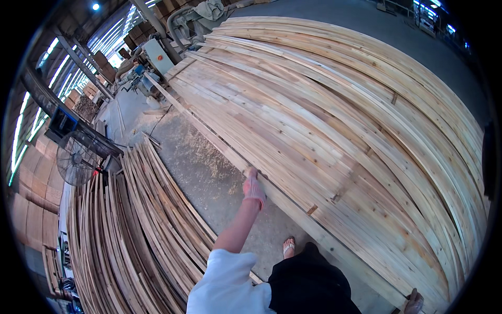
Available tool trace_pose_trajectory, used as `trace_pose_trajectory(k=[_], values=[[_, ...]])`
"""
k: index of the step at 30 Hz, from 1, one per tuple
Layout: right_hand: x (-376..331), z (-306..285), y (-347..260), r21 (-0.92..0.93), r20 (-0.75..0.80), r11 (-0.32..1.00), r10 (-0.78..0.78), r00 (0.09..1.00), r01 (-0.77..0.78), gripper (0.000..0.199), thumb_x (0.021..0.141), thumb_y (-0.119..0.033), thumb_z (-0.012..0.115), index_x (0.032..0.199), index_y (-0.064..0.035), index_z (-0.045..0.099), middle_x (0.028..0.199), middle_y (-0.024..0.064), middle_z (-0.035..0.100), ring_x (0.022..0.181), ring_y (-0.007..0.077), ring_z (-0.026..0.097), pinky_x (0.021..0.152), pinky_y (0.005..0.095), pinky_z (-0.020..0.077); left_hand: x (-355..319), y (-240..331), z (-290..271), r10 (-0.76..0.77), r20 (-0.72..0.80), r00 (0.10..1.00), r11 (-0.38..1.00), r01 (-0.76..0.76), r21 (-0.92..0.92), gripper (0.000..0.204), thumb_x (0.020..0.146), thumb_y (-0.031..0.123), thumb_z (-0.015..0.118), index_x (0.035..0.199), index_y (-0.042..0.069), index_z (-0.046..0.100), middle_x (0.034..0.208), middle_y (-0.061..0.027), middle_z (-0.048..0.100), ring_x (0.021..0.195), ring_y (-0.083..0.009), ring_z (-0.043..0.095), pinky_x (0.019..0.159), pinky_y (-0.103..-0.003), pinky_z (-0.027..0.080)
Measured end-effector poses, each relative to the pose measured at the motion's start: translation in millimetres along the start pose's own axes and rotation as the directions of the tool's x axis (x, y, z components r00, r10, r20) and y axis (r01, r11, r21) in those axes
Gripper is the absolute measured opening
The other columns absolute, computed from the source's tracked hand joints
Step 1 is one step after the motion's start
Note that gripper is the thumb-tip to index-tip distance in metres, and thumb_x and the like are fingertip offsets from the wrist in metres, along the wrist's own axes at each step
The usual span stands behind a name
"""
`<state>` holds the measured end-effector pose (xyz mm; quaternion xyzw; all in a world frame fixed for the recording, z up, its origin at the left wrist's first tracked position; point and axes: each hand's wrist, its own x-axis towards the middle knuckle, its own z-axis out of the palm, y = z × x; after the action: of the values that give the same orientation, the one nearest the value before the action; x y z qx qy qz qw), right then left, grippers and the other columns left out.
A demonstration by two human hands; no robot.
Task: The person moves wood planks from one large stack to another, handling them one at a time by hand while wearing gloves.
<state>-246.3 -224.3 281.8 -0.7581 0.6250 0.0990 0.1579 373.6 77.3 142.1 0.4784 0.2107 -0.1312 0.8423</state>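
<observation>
A long, narrow wooden board (298, 214) runs slantwise from the machine at the far left down to the lower right. My left hand (253, 187), in a pinkish work glove, is closed on the board's near edge at about mid-length. At the lower right rim of the head view my right hand (414, 302) grips the same board close to its near end; part of that hand is cut off. Just beyond the board lies a wide, layered stack of pale planks (293, 131), with a narrow dark gap between the two.
A woodworking machine (157, 56) with a light panel stands at the board's far end. Sawdust (204, 154) covers the floor near it. Many long strips (130, 225) are piled on my left, beside a standing fan (77, 157). My sandalled foot (288, 246) is below the board.
</observation>
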Motion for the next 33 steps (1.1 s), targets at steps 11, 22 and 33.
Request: trace_pose_trajectory(k=[11, 22, 33], values=[[25, 145, -203, -0.190, -0.425, 0.866, -0.498, 0.756, 0.463, 0.030, 0.090, -0.036, 0.057, 0.076, -0.0114, 0.067, 0.064, 0.0135, 0.059, 0.070, 0.0351, 0.058, 0.070, 0.0473, 0.0457, 202, 110, -38, 0.138, 0.291, 0.947, 0.983, -0.094, -0.160, 0.062, 0.093, 0.052, 0.040, 0.137, 0.008, 0.040, 0.136, -0.0127, 0.047, 0.126, -0.0328, 0.043, 0.107, -0.047, 0.035], [-10, 163, -450, 0.159, 0.267, 0.820, -0.572, 0.776, 0.550, 0.054, 0.093, -0.054, 0.037, 0.098, -0.0112, 0.068, 0.094, 0.0171, 0.068, 0.090, 0.0357, 0.065, 0.082, 0.0484, 0.0486, -16, -159, -75, -0.824, 0.562, 0.071, 0.511, 0.521, 0.684, 0.036, 0.087, 0.031, 0.064, 0.115, 0.009, 0.059, 0.102, -0.0096, 0.065, 0.091, -0.0249, 0.064, 0.082, -0.038, 0.053], [-34, 155, -508, 0.182, 0.187, 0.457, -0.885, 0.426, 0.870, 0.043, 0.087, -0.047, 0.052, 0.112, -0.0121, 0.057, 0.105, 0.0160, 0.065, 0.095, 0.0347, 0.063, 0.081, 0.0455, 0.0486, -17, -83, -52, -0.713, 0.522, 0.468, 0.688, 0.323, 0.650, 0.024, 0.084, 0.032, 0.068, 0.096, 0.012, 0.061, 0.084, -0.0046, 0.063, 0.071, -0.0169, 0.059, 0.061, -0.030, 0.048]])
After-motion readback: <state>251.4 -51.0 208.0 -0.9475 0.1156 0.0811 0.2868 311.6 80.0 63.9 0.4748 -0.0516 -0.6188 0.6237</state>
